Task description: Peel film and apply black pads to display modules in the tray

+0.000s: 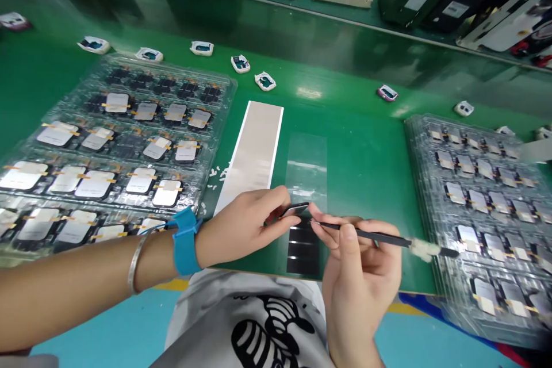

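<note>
Near the front edge of the table, my left hand pinches a small dark screen module between thumb and fingers, tilted so that its thin edge shows. My right hand is closed around a slim black tool, which looks like tweezers seen side-on, with pale wrapping near its rear end. Its tip points left, just below the module. The right fingertips come close to the module's right end; whether they touch it I cannot tell. Beneath both hands lies a clear film strip bearing dark rectangular pieces.
Left stands a clear tray of silver-backed modules; a similar tray is at right. A beige strip sheet lies by my left hand, near white scraps. Several small white casings line the back, below a shelf holding parts trays.
</note>
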`<control>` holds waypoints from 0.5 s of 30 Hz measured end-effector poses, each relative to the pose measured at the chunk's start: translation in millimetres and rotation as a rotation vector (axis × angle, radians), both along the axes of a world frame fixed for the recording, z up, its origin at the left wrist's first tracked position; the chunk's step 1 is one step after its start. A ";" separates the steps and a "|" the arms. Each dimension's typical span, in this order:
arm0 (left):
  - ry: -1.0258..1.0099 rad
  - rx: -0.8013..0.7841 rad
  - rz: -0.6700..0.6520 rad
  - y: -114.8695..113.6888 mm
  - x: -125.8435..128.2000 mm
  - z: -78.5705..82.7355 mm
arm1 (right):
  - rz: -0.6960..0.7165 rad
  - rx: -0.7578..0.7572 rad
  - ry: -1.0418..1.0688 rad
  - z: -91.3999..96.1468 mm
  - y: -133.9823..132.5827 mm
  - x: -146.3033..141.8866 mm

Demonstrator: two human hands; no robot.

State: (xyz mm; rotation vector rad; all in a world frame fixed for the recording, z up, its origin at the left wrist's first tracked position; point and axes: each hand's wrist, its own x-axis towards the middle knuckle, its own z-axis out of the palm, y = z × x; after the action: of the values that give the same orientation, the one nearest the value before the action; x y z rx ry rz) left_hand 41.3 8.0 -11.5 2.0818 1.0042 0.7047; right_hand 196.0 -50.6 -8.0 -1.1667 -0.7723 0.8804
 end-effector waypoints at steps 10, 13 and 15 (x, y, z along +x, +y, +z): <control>0.004 -0.006 -0.058 -0.7 0.8 0.1 | -0.071 0.193 -0.183 -4.4 2.5 -16.1; -0.014 0.012 -0.069 -0.7 0.2 0.1 | -0.066 0.261 -0.214 -5.3 4.4 -20.7; 0.019 0.003 -0.056 -1.6 0.0 -0.3 | -0.073 0.283 -0.224 -6.9 6.2 -23.3</control>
State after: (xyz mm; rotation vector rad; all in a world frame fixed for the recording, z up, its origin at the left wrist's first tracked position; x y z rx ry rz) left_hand 41.3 6.4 -11.9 2.1153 0.9516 0.6593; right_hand 172.7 -44.5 -14.9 -1.0436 -0.9954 0.5631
